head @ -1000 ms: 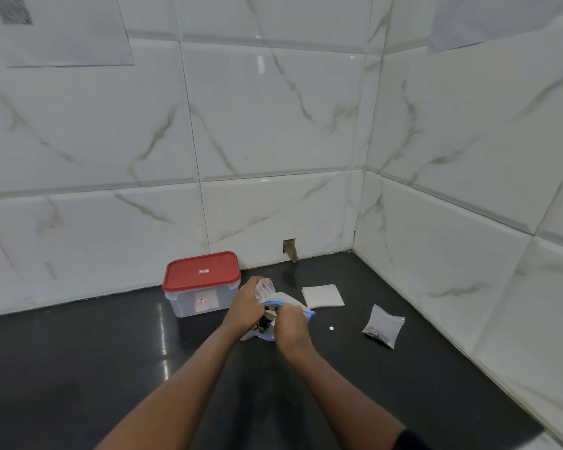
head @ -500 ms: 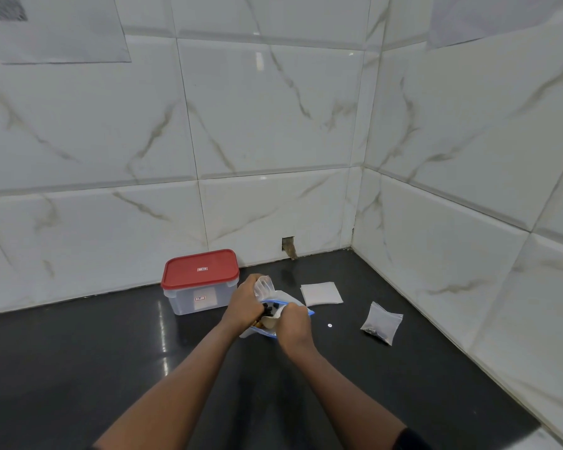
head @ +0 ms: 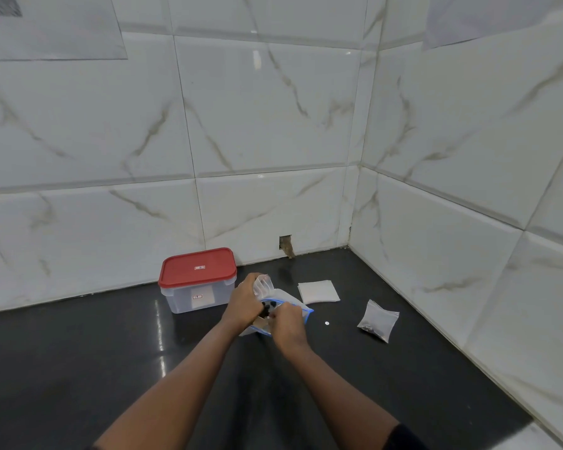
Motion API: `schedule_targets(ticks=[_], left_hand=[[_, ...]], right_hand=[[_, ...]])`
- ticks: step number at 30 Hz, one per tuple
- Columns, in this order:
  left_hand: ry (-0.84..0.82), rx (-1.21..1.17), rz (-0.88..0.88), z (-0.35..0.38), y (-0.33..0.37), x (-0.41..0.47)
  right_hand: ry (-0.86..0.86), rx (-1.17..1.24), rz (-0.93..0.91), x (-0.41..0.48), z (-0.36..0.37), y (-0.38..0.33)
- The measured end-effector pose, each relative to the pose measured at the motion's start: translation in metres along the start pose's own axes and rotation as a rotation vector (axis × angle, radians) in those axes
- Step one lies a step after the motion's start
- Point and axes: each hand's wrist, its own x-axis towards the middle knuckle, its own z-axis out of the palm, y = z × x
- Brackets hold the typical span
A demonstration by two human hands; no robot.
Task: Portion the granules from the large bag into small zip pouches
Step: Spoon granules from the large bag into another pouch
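Little has shifted in the last half second. Both hands stay at the large bag (head: pixel 294 303), and the right hand (head: pixel 288 324) is slightly nearer the left hand (head: pixel 245 298). The bag lies on the counter (head: pixel 78 368) just right of the box (head: pixel 197 282). The left grip holds one small pouch (head: pixel 262 284) upright at the bag's mouth. The right grip is narrow, pinched there on something I cannot tell. Farther right of the box are one stack of flat pouches (head: pixel 318 291) and one filled pouch (head: pixel 377 319).
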Motion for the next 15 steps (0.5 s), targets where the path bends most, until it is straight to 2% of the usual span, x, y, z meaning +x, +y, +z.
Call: schedule_targets(ticks=[4,6,9,15], left_hand=[[0.009,0.000,0.006,-0.0017,-0.0013,-0.0006],[0.012,0.014,0.014,-0.0015,-0.0020,-0.0011],[0.011,0.005,0.003,0.0001,-0.0030,-0.0012],[0.009,0.011,0.007,0.0018,-0.0006,0.0004]], right_hand=[[0.022,0.052,0.045,0.0050,-0.0012,0.0034],[0.070,0.008,0.010,0.0047,-0.0014,0.0064],[0.037,-0.062,-0.027,-0.0011,-0.0023,0.0054],[0.049,0.103,0.018,0.0066,0.0042,0.0058]])
